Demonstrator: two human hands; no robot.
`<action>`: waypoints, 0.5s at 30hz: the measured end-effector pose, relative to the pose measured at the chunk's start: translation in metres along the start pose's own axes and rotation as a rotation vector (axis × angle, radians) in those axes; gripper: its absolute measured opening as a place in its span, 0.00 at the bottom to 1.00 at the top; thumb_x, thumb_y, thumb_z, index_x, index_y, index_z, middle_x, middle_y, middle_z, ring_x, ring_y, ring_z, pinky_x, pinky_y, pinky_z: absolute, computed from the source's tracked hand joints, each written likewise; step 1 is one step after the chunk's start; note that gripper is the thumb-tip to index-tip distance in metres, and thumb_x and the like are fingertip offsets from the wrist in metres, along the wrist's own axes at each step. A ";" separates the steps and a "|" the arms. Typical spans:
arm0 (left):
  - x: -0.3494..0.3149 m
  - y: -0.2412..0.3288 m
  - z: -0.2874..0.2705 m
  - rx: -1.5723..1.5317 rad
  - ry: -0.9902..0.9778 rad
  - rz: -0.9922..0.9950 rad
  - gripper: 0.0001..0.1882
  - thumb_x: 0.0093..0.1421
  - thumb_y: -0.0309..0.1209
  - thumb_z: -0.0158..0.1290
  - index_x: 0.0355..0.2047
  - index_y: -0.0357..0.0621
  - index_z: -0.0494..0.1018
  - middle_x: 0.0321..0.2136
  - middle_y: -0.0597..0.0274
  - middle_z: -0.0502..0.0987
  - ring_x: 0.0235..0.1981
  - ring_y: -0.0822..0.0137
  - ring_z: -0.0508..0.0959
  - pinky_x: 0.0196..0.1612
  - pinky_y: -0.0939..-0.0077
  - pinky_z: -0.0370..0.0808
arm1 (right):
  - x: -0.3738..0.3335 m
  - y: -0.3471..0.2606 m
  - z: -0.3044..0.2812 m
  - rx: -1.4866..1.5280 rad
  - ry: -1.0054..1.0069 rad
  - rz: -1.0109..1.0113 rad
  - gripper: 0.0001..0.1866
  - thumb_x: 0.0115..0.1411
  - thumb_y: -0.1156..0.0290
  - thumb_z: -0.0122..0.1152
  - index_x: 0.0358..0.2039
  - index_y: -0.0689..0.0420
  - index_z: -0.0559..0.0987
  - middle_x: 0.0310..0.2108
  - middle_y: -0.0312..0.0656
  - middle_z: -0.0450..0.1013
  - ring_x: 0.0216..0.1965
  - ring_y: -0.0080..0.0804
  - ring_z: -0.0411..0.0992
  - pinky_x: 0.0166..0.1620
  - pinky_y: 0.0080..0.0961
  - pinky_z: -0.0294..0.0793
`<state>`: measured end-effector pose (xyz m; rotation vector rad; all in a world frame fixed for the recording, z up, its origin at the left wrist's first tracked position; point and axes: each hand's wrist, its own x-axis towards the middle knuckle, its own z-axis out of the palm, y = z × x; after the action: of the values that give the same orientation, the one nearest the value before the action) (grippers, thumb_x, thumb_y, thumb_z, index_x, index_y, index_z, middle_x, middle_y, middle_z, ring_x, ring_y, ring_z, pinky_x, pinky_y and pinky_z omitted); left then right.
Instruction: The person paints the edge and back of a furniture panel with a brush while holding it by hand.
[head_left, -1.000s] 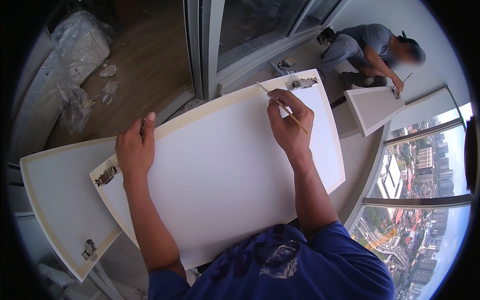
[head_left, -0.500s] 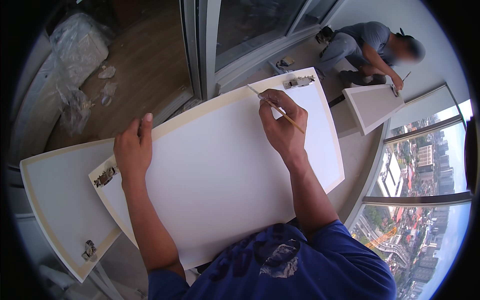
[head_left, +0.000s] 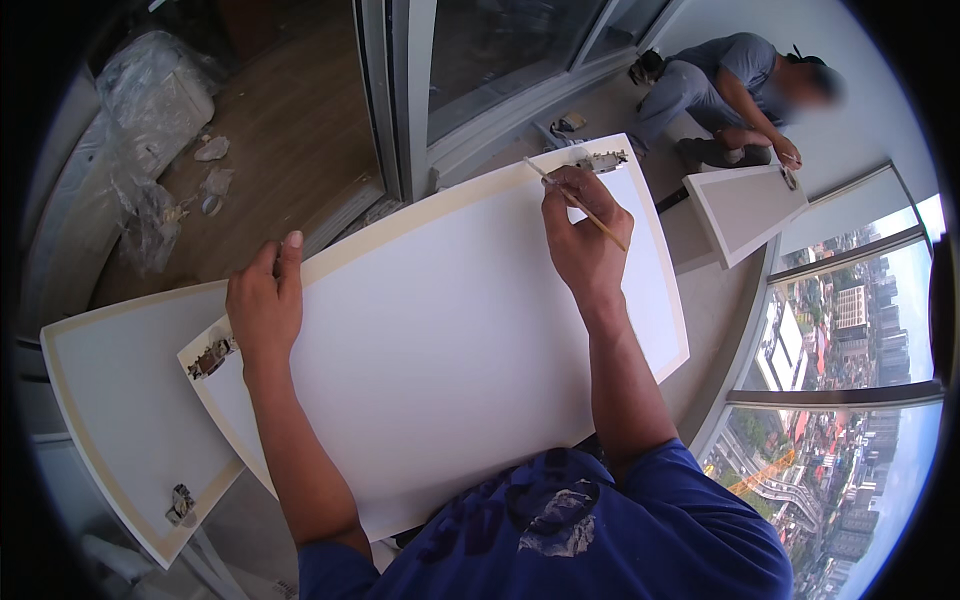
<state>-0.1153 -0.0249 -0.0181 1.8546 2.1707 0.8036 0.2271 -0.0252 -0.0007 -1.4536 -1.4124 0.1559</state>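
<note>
A white cabinet door (head_left: 450, 350) with a cream border lies in front of me. Metal hinges are fixed near its far right corner (head_left: 603, 160) and left corner (head_left: 212, 357). Pinched in the fingers of my right hand (head_left: 585, 250) is a thin paintbrush (head_left: 603, 226). Its tip is over the cream border along the far edge, left of the right hinge; whether it touches cannot be made out. My left hand (head_left: 265, 305) lies on the door's far left edge beside the other hinge, fingers stretched out and holding nothing.
A second bordered door (head_left: 130, 400) with a hinge (head_left: 181, 505) extends under the first at left. At far right a crouching person (head_left: 745, 85) works on another door (head_left: 750, 205). Glass sliding doors (head_left: 395, 110) stand beyond; tall windows (head_left: 850, 400) line the right.
My right hand has moved right along the far border with the paintbrush, closer to the right hinge. My left hand stays almost where it was. The other person has leaned slightly left.
</note>
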 end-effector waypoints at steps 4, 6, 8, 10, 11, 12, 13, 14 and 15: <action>-0.001 0.000 -0.001 -0.003 0.005 -0.003 0.37 0.76 0.61 0.44 0.30 0.37 0.77 0.23 0.45 0.79 0.30 0.41 0.78 0.40 0.45 0.74 | -0.004 -0.010 0.001 -0.004 -0.059 0.013 0.08 0.64 0.76 0.65 0.43 0.61 0.85 0.39 0.46 0.87 0.42 0.40 0.88 0.48 0.31 0.84; -0.001 0.000 -0.001 -0.007 0.010 0.003 0.37 0.76 0.61 0.44 0.30 0.37 0.78 0.23 0.45 0.79 0.30 0.41 0.78 0.40 0.45 0.74 | -0.004 -0.010 0.000 0.006 -0.067 0.018 0.08 0.64 0.76 0.65 0.43 0.61 0.85 0.39 0.46 0.87 0.41 0.40 0.88 0.48 0.31 0.84; -0.001 -0.001 0.000 -0.011 0.017 0.011 0.36 0.76 0.61 0.44 0.31 0.37 0.78 0.23 0.45 0.79 0.31 0.41 0.78 0.40 0.45 0.74 | -0.003 -0.006 -0.001 0.007 -0.055 0.018 0.08 0.64 0.76 0.65 0.43 0.61 0.85 0.39 0.47 0.87 0.41 0.40 0.88 0.48 0.31 0.84; -0.001 0.000 0.000 -0.016 0.016 0.006 0.36 0.76 0.61 0.44 0.31 0.37 0.78 0.23 0.46 0.79 0.31 0.41 0.79 0.40 0.45 0.74 | 0.000 0.001 -0.002 -0.006 -0.015 0.032 0.08 0.64 0.76 0.65 0.43 0.61 0.85 0.39 0.47 0.87 0.42 0.40 0.88 0.49 0.31 0.84; -0.001 0.000 0.000 -0.019 0.016 0.004 0.36 0.76 0.61 0.44 0.31 0.37 0.78 0.23 0.46 0.79 0.30 0.41 0.79 0.40 0.45 0.74 | 0.001 0.004 -0.003 -0.012 0.005 0.039 0.08 0.64 0.76 0.65 0.43 0.61 0.85 0.39 0.47 0.87 0.42 0.40 0.88 0.49 0.31 0.84; -0.001 0.001 0.000 -0.022 0.016 0.007 0.36 0.76 0.61 0.44 0.30 0.38 0.78 0.23 0.46 0.79 0.30 0.41 0.79 0.40 0.45 0.74 | 0.002 0.005 -0.004 -0.018 0.009 0.036 0.08 0.64 0.76 0.65 0.43 0.61 0.85 0.39 0.48 0.87 0.42 0.40 0.88 0.49 0.31 0.84; -0.001 0.002 0.000 -0.024 0.017 0.010 0.36 0.76 0.61 0.44 0.30 0.38 0.78 0.22 0.46 0.79 0.30 0.41 0.78 0.40 0.45 0.74 | 0.003 0.006 -0.005 -0.023 0.014 0.033 0.08 0.65 0.76 0.65 0.43 0.62 0.85 0.39 0.48 0.87 0.42 0.40 0.88 0.49 0.31 0.84; -0.001 0.002 0.000 -0.026 0.018 0.012 0.36 0.76 0.61 0.44 0.30 0.38 0.78 0.22 0.46 0.79 0.29 0.41 0.78 0.39 0.45 0.74 | 0.004 0.006 -0.005 -0.028 0.018 0.030 0.08 0.65 0.76 0.65 0.43 0.62 0.85 0.39 0.48 0.87 0.42 0.40 0.88 0.49 0.31 0.84; -0.001 0.001 0.000 -0.023 0.029 0.018 0.36 0.76 0.61 0.44 0.29 0.37 0.78 0.22 0.46 0.79 0.29 0.41 0.78 0.39 0.45 0.74 | 0.003 0.004 -0.005 -0.023 0.006 0.029 0.08 0.65 0.76 0.65 0.43 0.62 0.85 0.39 0.48 0.87 0.42 0.40 0.88 0.48 0.31 0.85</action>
<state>-0.1138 -0.0252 -0.0178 1.8659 2.1559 0.8604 0.2341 -0.0246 0.0003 -1.4922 -1.3931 0.1539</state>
